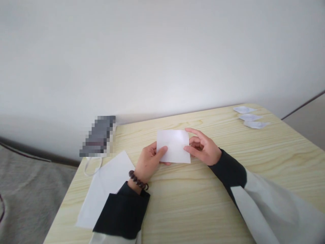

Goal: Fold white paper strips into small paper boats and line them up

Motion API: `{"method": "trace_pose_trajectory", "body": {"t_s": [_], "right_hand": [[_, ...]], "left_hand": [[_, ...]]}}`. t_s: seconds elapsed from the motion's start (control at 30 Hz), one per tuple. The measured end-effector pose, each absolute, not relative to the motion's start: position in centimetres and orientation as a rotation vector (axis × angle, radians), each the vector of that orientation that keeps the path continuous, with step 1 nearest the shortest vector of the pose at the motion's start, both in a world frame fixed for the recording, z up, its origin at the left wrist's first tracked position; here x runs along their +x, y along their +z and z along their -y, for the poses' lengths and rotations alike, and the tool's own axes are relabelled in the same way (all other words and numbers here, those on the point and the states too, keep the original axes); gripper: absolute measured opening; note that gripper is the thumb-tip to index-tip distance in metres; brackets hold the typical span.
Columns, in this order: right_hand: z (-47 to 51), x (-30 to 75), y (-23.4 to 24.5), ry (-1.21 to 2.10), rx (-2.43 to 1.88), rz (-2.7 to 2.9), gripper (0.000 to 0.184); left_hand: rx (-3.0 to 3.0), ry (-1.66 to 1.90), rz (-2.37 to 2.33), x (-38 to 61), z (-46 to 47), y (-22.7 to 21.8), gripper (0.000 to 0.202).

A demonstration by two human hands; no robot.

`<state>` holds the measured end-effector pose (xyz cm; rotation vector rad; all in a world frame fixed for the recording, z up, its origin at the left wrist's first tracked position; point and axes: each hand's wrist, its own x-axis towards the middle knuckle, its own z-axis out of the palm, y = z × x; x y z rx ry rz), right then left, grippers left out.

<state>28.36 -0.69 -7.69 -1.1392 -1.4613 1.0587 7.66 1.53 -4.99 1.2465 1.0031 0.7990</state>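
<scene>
Both my hands hold a small white rectangular sheet of paper (175, 144) just above the light wooden table (203, 203). My left hand (148, 162) pinches its lower left edge, thumb on top and fingers behind. My right hand (203, 147) grips the right edge with thumb and forefinger, the other fingers curled. A dark bead bracelet (137, 180) circles my left wrist. Both sleeves are dark with pale outer cloth.
A larger white sheet (106, 184) lies at the table's left edge under my left forearm. A blurred dark object (99, 135) stands at the back left corner with a white cord loop (92, 166). Three small folded white papers (250, 117) lie at the far right. A wall runs behind.
</scene>
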Motion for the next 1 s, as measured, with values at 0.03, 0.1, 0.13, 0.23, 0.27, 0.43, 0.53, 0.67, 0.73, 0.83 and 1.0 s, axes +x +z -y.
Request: {"method": "trace_pose_trajectory", "body": {"t_s": [0.03,0.1,0.13,0.23,0.27,0.43,0.53,0.67,0.73,0.83,1.0], "right_hand": [[0.7,28.3,-7.6,1.144,-1.133,1.384,0.070],[0.6,28.3,-7.5,1.218,-1.125,1.280,0.075],[0.6,28.4,-7.3,1.240,-1.114,1.261,0.069],[0.8,28.6,-7.0,1.317,-1.067,1.334,0.041],[0.8,28.6,-6.9,1.340,-1.052,1.372,0.038],[1.1,28.9,-7.3,1.313,-1.069,1.497,0.030],[1.1,29.0,-7.9,1.168,-1.080,1.533,0.025],[1.2,29.2,-8.0,0.839,-1.032,1.669,0.023],[1.2,29.2,-7.7,0.652,-0.998,1.802,0.026],[1.2,29.2,-7.2,0.414,-0.942,1.966,0.031],[1.3,28.9,-6.9,0.350,-0.942,1.972,0.029]], "left_hand": [[1.243,0.801,-1.008,7.7,-1.4,-4.9,0.034],[1.236,0.788,-1.007,7.9,-1.1,-4.8,0.034],[1.235,0.774,-1.004,7.9,-1.0,-4.8,0.034],[1.253,0.738,-1.020,7.8,-0.7,-4.6,0.035],[1.261,0.729,-1.035,7.7,-0.7,-4.6,0.035],[1.243,0.696,-1.008,7.3,-1.0,-4.8,0.040],[1.191,0.716,-0.940,7.2,-1.3,-4.8,0.039],[0.989,0.717,-0.887,7.0,-1.8,-4.4,0.044],[0.938,0.700,-0.885,7.1,-1.9,-4.2,0.055],[1.032,0.713,-0.942,7.2,-1.6,-4.1,0.057],[1.158,0.682,-0.977,7.3,-1.2,-4.1,0.043]]}}
